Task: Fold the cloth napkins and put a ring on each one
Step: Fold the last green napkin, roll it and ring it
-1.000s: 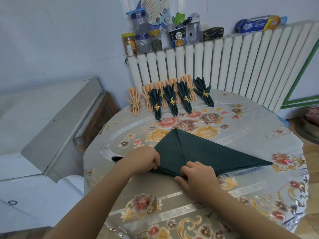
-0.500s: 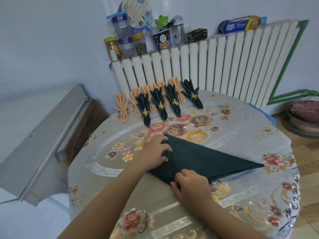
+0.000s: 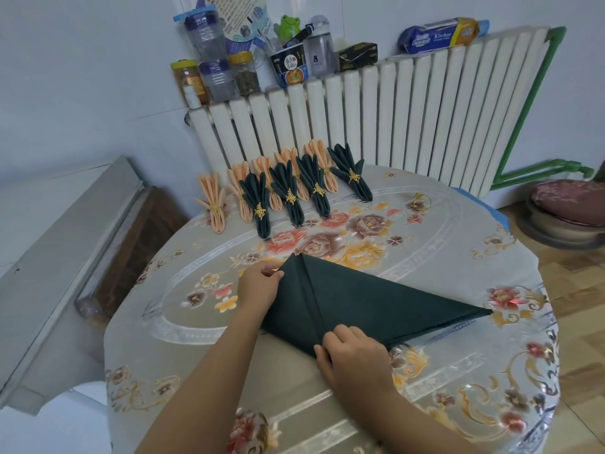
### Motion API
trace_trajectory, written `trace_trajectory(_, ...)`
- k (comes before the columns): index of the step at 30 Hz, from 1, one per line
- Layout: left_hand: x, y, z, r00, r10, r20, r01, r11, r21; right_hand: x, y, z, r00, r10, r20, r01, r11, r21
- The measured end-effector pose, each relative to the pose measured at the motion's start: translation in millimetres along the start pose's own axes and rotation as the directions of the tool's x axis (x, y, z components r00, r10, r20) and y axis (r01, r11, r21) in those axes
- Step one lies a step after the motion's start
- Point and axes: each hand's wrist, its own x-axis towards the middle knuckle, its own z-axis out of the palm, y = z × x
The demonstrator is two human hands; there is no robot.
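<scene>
We judge the dark green napkin [image 3: 360, 299] soft and light, best held at folded edges, where our left hand [image 3: 258, 286] and right hand [image 3: 353, 355] pinch it.

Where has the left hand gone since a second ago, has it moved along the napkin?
Yes. The left hand has slid from the dark green napkin's near left corner up its left edge toward the far tip.

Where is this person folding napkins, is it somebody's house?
Probably a home, likely a kitchen or dining corner. A round table wears a flowery cover, a white radiator stands against the wall, and jars and a kitchen wrap box sit on top of it.
</scene>
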Motion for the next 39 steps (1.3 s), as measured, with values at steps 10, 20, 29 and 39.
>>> trace_trajectory(10, 3.8, 0.6, 17.6, 0.993, -0.069, -0.094, 0.070, 0.997, 0.013, 1.1, -2.1, 1.9, 0.998, -0.004, 0.068, 0.007, 0.999, -0.034)
trace_trajectory(20, 5.9, 4.6, 17.9, 0.987, -0.109, -0.114, 0.116, 0.992, 0.052, -0.7, -0.2, 6.7, 0.992, 0.043, 0.117, -0.050, 0.997, 0.059)
trace_trajectory(29, -101.8, -12.4, 8.0, 0.832, 0.527, 0.171, -0.553, 0.811, 0.191, 2.5, 2.2, -8.9, 0.966, 0.061, 0.253, -0.106, 0.980, 0.167)
trace_trajectory(39, -136.4, -20.1, -9.5, 0.672, 0.606, 0.425, -0.739, 0.581, 0.341, 6.9, 15.1, -25.5, 0.872, 0.192, 0.450, -0.325, 0.914, 0.241)
